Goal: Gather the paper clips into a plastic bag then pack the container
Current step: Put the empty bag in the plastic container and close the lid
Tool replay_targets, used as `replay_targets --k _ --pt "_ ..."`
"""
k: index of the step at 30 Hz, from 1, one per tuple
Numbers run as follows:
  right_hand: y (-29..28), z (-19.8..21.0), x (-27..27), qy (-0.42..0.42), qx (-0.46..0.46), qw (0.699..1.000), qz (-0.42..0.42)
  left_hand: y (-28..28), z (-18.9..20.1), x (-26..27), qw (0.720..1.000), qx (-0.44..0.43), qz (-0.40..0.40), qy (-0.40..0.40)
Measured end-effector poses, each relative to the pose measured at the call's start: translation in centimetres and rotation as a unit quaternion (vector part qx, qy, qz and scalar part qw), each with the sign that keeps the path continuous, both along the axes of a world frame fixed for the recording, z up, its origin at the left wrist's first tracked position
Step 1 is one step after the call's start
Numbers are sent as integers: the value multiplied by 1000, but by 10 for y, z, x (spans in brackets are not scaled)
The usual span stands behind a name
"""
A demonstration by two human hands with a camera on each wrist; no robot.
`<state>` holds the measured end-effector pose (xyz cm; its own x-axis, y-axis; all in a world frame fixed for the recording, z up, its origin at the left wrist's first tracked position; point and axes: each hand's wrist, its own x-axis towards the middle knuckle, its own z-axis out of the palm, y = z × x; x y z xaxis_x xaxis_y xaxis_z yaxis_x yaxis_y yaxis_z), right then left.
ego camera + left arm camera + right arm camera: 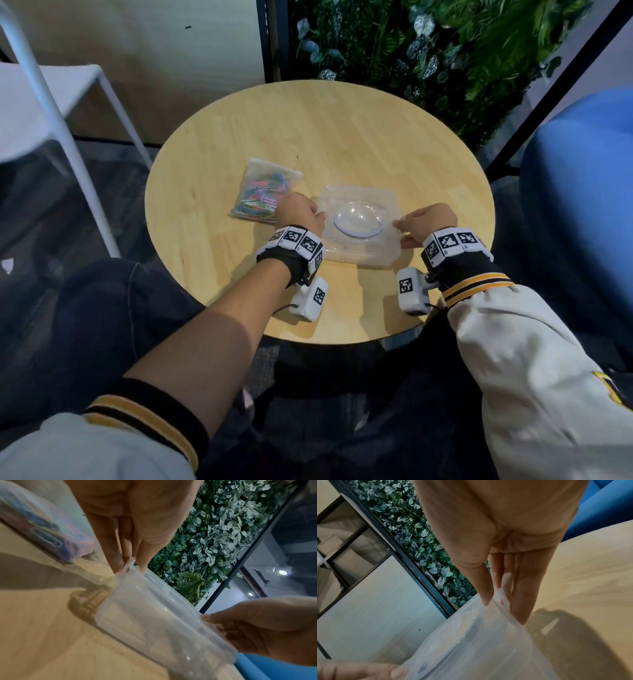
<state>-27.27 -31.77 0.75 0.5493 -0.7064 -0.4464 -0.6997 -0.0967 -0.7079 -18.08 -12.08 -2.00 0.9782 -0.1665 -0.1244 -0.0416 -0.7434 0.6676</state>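
Note:
A clear plastic container (363, 246) with a domed lid (358, 219) sits on the round wooden table (325, 137). My left hand (320, 219) pinches the small tab on its left edge, seen close in the left wrist view where thumb and fingers (118, 561) close on the container (154, 615). My right hand (400, 229) pinches the right edge tab, its fingers (520, 601) on the container (479, 642). A sealed-looking plastic bag (263, 193) full of coloured paper clips lies just left of my left hand, and shows in the left wrist view as the bag (42, 524).
A white metal chair (51, 102) stands to the left of the table. A blue seat (582, 192) is on the right. A wall of green leaves (428, 51) rises behind the table's far edge.

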Motion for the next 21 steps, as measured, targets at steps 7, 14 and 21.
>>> replay_targets --k 7,14,21 --pt "-5 -2 -11 -58 122 991 -15 11 -6 21 977 -147 20 152" --pt "-6 -4 -4 -6 13 999 35 8 7 14 996 -75 -6 50" --pt "-1 -2 1 20 -29 999 17 -3 18 -8 1000 -2 -19 -17"
